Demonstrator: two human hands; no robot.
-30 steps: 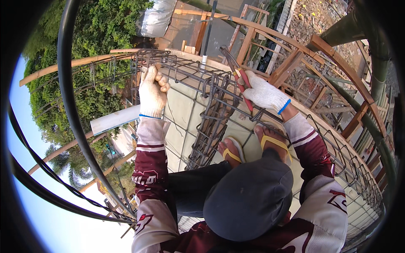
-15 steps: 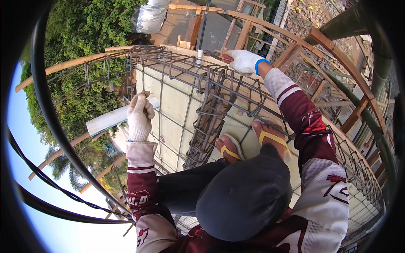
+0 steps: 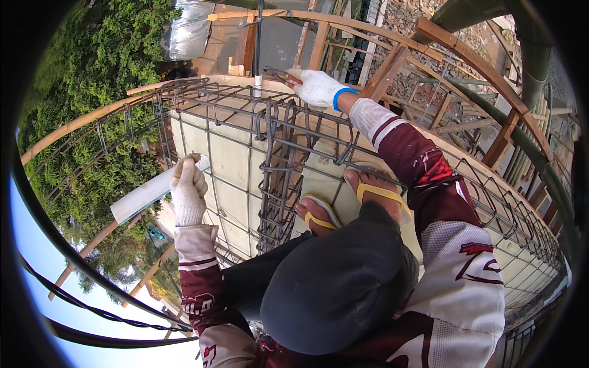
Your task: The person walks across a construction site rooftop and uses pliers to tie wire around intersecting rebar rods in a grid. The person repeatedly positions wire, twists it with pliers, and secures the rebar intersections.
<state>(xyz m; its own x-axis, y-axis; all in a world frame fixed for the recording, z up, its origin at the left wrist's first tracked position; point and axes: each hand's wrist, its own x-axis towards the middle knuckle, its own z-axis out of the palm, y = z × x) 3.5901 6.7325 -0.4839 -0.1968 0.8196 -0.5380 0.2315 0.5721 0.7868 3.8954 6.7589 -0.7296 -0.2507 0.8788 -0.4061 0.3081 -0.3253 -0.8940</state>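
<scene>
My right hand [image 3: 318, 89], in a white knit glove with a blue cuff, is wrapped round the reddish handles of dark pincers [image 3: 276, 74]. Their head points left, above the far edge of a rebar cage. My left hand [image 3: 188, 191], in a soiled white glove, is closed in a pinch. A small dark bit shows at its thumb tip, too small to name. Beneath both hands runs the steel rebar cage [image 3: 285, 129], tied from bars and bent stirrups. A mesh of thin bars [image 3: 228, 142] lies over pale boards beside it.
My feet in yellow-strapped sandals [image 3: 381, 191] stand on pale panels amid the bars. A white pipe [image 3: 144, 195] juts out at the left, near black cables [image 3: 52, 224]. Timber framing [image 3: 383, 73] and bamboo poles [image 3: 521, 132] rise at the right, above rubble far below.
The view has shifted, so both hands and the cage appear further left. My right hand still holds the pincers and my left stays closed in a pinch.
</scene>
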